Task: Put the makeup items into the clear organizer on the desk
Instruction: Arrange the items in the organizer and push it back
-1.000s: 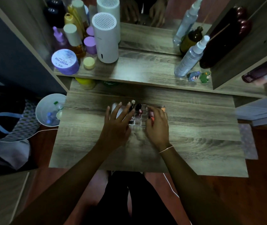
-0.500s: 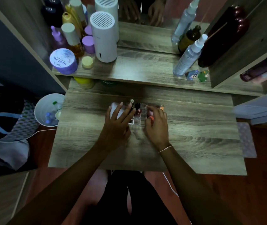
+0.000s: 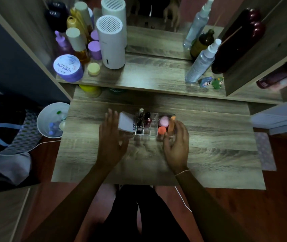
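The clear organizer (image 3: 154, 125) stands in the middle of the desk (image 3: 209, 145). A white box marked 4U2 (image 3: 126, 123) fills its left end. Dark lipstick tubes (image 3: 143, 119) stand upright in its middle slots. A pink sponge (image 3: 164, 121), an orange-red sponge (image 3: 162, 130) and an orange item (image 3: 172, 124) sit in its right end. My left hand (image 3: 112, 142) is flat and spread just left of the organizer, beside the white box, holding nothing. My right hand (image 3: 177, 144) rests at the organizer's right front corner, fingers loosely curled by the orange item; I cannot tell if it grips.
On the raised shelf behind stand a white cylinder (image 3: 111, 44), a purple jar (image 3: 68, 68), bottles (image 3: 77, 43), a spray bottle (image 3: 201, 62) and two small figurines (image 3: 212, 82). A white bin (image 3: 52, 122) sits at the desk's left edge, a bag (image 3: 4, 130) beside it.
Both hands have spread apart and drawn back from over the organizer, uncovering the white box and the sponges. The organizer stays in place.
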### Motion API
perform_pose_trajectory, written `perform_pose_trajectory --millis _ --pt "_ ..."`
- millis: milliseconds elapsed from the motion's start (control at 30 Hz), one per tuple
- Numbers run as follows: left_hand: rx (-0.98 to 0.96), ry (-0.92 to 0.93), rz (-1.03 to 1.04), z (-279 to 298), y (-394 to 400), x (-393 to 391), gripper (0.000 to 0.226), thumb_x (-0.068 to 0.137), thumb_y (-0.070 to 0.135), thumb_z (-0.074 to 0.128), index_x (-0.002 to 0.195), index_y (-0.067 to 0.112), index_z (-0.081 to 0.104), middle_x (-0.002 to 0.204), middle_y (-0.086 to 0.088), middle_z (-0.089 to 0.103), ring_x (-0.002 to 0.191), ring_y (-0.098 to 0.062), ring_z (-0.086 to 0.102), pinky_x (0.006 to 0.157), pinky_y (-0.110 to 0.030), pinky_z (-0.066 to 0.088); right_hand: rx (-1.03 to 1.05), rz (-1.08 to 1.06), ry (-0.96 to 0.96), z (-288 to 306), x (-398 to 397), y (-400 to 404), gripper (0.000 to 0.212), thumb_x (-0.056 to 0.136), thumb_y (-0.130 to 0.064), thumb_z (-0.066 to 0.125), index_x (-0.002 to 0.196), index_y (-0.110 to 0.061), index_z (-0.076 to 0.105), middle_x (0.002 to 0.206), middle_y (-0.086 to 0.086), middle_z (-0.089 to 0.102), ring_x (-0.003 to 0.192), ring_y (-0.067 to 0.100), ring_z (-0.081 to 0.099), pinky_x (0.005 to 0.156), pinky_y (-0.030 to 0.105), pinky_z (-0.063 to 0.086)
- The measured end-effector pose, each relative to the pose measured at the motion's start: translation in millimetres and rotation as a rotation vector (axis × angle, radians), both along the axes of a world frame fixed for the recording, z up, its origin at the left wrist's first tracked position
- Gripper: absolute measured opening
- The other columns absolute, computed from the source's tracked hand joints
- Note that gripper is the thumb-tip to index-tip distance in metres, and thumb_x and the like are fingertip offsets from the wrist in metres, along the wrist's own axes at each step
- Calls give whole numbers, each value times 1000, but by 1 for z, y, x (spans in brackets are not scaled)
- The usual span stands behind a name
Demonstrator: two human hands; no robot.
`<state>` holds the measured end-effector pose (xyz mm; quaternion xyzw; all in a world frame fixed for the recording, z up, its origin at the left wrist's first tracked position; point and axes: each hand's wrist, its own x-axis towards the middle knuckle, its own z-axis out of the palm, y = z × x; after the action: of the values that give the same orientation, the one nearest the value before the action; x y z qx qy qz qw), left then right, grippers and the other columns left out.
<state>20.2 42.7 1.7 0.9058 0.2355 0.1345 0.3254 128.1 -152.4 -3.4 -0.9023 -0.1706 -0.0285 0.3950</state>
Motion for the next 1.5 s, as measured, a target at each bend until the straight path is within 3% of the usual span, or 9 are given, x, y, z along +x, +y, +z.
perform_pose_trajectory --millis 100,233,333,433,800,1300,1500 --pt "-158 79 147 -12 5 -3 85 88 42 52 149 11 0 159 -14 -1 146 -25 -5 119 -50 6 -9 -12 106 -11 -1 -14 85 82 -62 58 147 -17 26 153 8 37 143 22 30 114 47 33" --pt "-249 226 97 -25 13 1 101 80 32 71 148 6 1 158 -18 3 145 -31 -4 118 -53 6 -200 6 233 -28 -1 -23 111 72 -76 58 152 -15 11 161 9 20 148 24 14 119 50 20" --pt "-247 261 14 -30 14 5 98 77 26 74 148 4 9 157 -19 13 145 -33 4 118 -55 10 -333 58 262 -37 0 -24 105 78 -75 51 151 -11 13 160 13 18 149 27 11 121 50 10" --pt "-255 236 -21 -33 10 5 95 73 19 74 147 7 15 154 -17 24 143 -35 15 114 -58 19 -341 58 277 -39 0 -21 95 84 -68 50 150 -8 18 158 16 24 148 31 14 121 51 10" --pt "-252 160 -37 -46 10 1 101 69 12 75 148 8 11 152 -13 33 140 -29 27 119 -52 4 -345 41 262 -40 -1 -19 84 88 -62 50 148 -10 22 157 15 27 148 31 14 120 50 10" --pt "-262 193 -130 -43 -6 17 102 70 14 74 148 11 9 149 -10 38 138 -24 32 118 -54 1 -352 -109 240 -45 0 -39 84 85 -60 55 144 -6 29 152 20 34 147 33 15 119 52 12" --pt "-287 164 -176 -33 -30 32 98 72 16 75 148 12 13 142 -9 48 128 -26 43 112 -60 17 -342 -181 256 -44 8 -60 87 86 -64 52 147 -7 26 155 20 30 148 32 13 120 49 8"
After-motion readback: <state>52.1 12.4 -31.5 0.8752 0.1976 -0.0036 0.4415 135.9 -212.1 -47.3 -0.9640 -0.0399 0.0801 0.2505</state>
